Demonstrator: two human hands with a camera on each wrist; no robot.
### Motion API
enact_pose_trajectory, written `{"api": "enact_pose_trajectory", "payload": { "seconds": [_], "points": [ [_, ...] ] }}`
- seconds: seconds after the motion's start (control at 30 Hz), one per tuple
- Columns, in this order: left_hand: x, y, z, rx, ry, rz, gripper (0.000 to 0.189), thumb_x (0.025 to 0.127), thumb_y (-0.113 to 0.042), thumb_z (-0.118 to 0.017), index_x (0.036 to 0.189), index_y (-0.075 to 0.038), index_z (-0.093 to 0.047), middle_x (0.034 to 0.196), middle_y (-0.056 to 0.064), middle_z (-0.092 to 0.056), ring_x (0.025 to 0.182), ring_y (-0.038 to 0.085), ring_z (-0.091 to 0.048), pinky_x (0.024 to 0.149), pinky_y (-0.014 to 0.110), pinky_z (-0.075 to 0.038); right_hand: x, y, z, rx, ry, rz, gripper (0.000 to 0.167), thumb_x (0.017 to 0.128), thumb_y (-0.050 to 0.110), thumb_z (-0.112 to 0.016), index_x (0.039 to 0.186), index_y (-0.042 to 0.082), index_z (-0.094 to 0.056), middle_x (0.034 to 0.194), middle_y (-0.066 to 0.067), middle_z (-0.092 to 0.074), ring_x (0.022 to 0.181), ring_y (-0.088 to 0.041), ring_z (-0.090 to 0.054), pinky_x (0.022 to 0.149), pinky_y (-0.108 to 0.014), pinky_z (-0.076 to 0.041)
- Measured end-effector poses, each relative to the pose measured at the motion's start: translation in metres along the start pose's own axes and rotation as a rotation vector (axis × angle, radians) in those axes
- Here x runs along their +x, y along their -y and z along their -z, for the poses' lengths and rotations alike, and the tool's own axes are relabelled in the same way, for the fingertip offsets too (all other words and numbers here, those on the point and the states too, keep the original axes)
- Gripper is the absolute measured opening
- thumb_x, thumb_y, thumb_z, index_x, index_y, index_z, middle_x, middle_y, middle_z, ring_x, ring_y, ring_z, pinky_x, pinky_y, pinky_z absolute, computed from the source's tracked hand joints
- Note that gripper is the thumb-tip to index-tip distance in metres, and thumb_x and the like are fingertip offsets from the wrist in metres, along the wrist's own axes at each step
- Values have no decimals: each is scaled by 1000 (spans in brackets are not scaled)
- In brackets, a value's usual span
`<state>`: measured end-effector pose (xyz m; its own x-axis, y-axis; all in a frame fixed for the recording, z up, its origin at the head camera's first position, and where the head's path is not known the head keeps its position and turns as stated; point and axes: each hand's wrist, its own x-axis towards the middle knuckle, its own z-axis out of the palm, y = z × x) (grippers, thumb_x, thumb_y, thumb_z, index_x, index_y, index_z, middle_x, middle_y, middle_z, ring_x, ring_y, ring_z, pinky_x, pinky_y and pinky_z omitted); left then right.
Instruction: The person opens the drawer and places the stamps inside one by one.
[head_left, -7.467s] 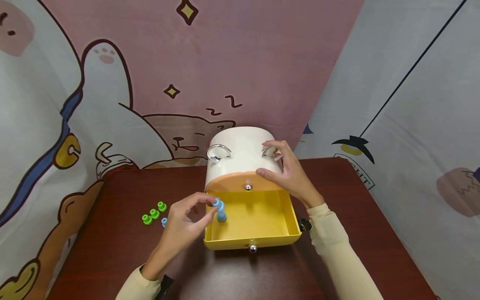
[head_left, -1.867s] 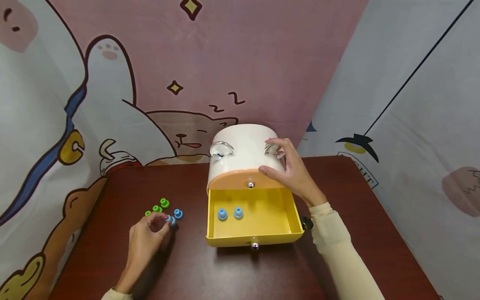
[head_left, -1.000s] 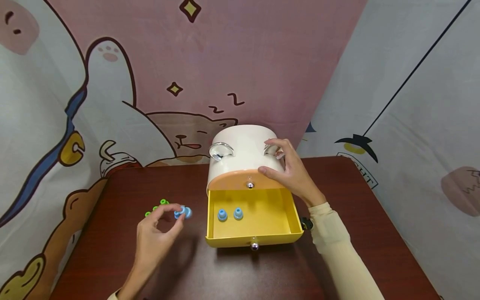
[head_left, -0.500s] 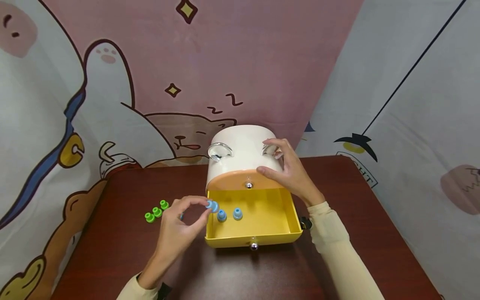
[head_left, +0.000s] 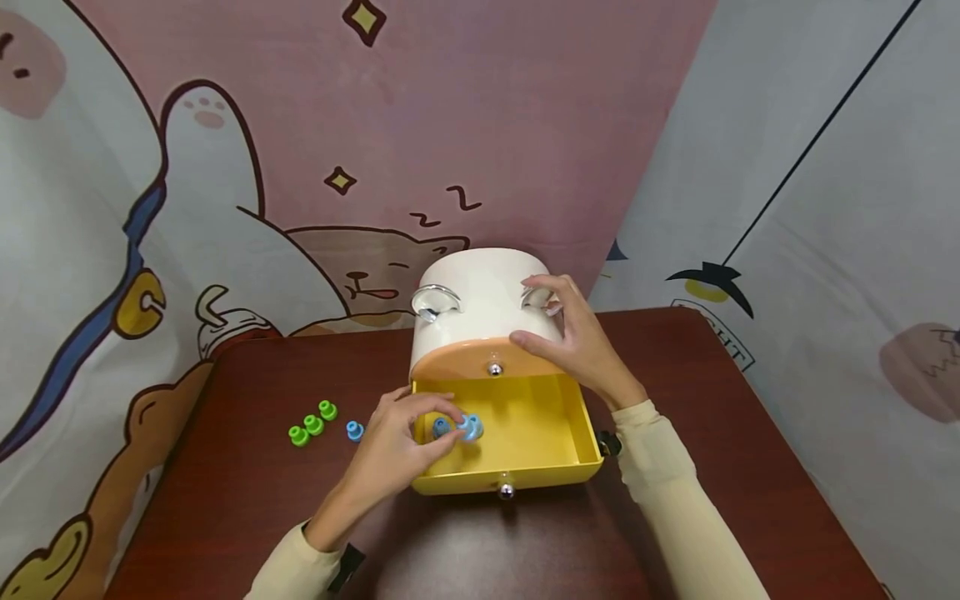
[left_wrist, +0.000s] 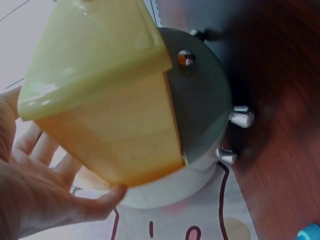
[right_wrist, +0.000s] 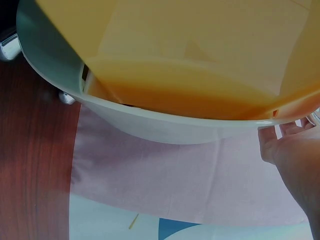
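Note:
Over the yellow drawer (head_left: pixel 540 425), in the head view, my left hand (head_left: pixel 405 437) pinches a light blue stepped peg (head_left: pixel 468 430) between thumb and index finger. It overlaps a second blue peg there, so the two are hard to separate. Another blue peg (head_left: pixel 441 427) stands upright in the drawer's left part. The drawer is pulled out from a white, round-topped cabinet (head_left: pixel 483 292). My right hand (head_left: pixel 581 342) grips that cabinet's right side, thumb at the front edge and fingers at a silver handle. The left wrist view shows the left hand (left_wrist: pixel 55 195) beside the drawer, its peg hidden.
Left of the drawer lie three green pegs (head_left: pixel 313 425) in a slanting row and one blue peg (head_left: pixel 355 431) on the dark wooden table (head_left: pixel 255 500). An orange upper drawer (head_left: pixel 457 362) is closed. Behind the table hangs a printed cloth (head_left: pixel 525 125).
My left hand picked up a blue peg from the table and carried it right, over the drawer. Earlier, two blue pegs came to stand in the drawer. The right hand stays on the cabinet.

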<state>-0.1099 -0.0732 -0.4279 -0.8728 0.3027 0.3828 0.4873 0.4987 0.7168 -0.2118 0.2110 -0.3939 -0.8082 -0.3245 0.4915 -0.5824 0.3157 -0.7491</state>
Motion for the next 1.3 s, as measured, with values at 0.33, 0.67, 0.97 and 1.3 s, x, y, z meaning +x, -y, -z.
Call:
{"api": "enact_pose_trajectory", "payload": {
  "seconds": [0.33,0.67,0.97,1.3],
  "points": [
    [15,-10,-19,64,48,41,15,87,-13,-94,92,-21,-83,90,-14,-79,77,18,-66,93,53,-42,-1,-23,-1,-8,-7,21,76,87,10,-90,153,18,-54,137,-7,-56,122,-31,-51,101,-48,-41],
    [13,-26,-24,294,-37,45,25,80,-13,-100,83,-23,-78,74,-3,-66,92,24,-56,91,57,-27,3,-20,-3,-10,5,30,67,92,28,-89,150,30,-55,136,7,-55,118,-19,-50,100,-45,-44],
    [25,-18,-29,215,99,14,17,85,-14,-96,86,-21,-81,76,-2,-61,79,15,-45,75,35,-38,3,-20,-2,-25,1,38,68,92,31,-89,150,30,-55,137,5,-56,120,-19,-51,100,-45,-44],
    [37,-18,-34,274,221,-10,14,88,-18,-95,87,-19,-81,77,-4,-68,74,15,-50,74,34,-44,0,-22,-1,-22,0,29,67,93,31,-88,151,29,-54,137,4,-56,120,-20,-51,101,-44,-44]
  ]
}}
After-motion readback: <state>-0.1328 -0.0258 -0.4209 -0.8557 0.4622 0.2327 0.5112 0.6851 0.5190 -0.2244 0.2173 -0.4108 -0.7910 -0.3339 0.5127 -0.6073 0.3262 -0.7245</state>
